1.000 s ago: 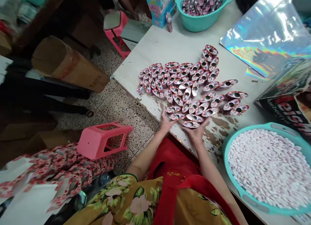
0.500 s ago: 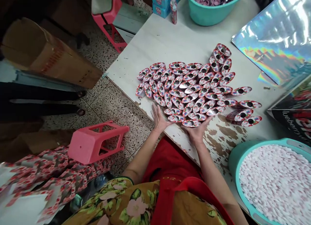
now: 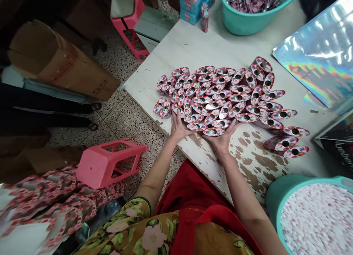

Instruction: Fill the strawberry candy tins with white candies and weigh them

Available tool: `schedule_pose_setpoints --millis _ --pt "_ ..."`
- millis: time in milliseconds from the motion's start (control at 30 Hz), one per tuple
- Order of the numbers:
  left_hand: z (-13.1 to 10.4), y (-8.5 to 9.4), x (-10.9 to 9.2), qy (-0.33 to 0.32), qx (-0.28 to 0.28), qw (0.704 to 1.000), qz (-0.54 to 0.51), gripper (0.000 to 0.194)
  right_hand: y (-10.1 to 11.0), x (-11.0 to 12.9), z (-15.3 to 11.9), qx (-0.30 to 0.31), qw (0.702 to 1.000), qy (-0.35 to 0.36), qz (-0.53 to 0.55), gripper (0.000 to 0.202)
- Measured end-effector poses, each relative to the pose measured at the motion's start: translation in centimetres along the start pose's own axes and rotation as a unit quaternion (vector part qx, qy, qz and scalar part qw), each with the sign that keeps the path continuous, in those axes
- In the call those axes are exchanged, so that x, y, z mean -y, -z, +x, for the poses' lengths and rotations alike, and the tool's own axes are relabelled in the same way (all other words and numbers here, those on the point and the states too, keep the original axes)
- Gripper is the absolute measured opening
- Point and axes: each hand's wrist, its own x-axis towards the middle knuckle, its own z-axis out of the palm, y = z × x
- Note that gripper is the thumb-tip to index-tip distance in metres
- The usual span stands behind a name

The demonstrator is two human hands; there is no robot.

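Observation:
A cluster of small printed oval containers (image 3: 216, 104) stands upright on the table, red and white on top, each with a dark round hole. My left hand (image 3: 178, 130) has its fingers spread against the near left side of the cluster. Against its near edge, my right hand (image 3: 221, 142) presses with open palm, fingers reaching along the front row. Neither hand grips a single container. To the right, a few containers (image 3: 295, 151) stand a little apart from the main group.
Around the white table (image 3: 162, 49) are a teal tub of small pink-and-metallic pieces (image 3: 242, 29), a teal tub of small whitish pieces (image 3: 275, 207), blue boxes (image 3: 190, 16), a single tube (image 3: 204, 18) and a shiny sheet (image 3: 317, 45). Pink stools (image 3: 95, 168) and a carton (image 3: 71, 69) stand on the floor.
Both hands have pushed slightly away from my body, and the near rows have been pressed deeper into the cluster. The camera view has shifted slightly.

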Motion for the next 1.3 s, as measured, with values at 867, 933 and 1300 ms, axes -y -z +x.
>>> schedule_pose_setpoints --millis 867,933,1300 --pt "7.5 3.2 -1.3 0.019 -0.09 0.996 -0.002 0.105 -9.5 4.6 8.8 -0.023 0.998 -0.063 -0.013 0.145" --pt "4.4 4.8 -1.0 0.035 -0.141 0.989 0.032 0.088 -9.7 4.7 8.9 -0.016 0.997 -0.065 -0.024 0.145" --pt "8.9 3.2 2.7 0.133 -0.2 0.97 0.023 0.11 -12.5 7.3 9.5 -0.002 0.994 -0.083 -0.073 0.151"
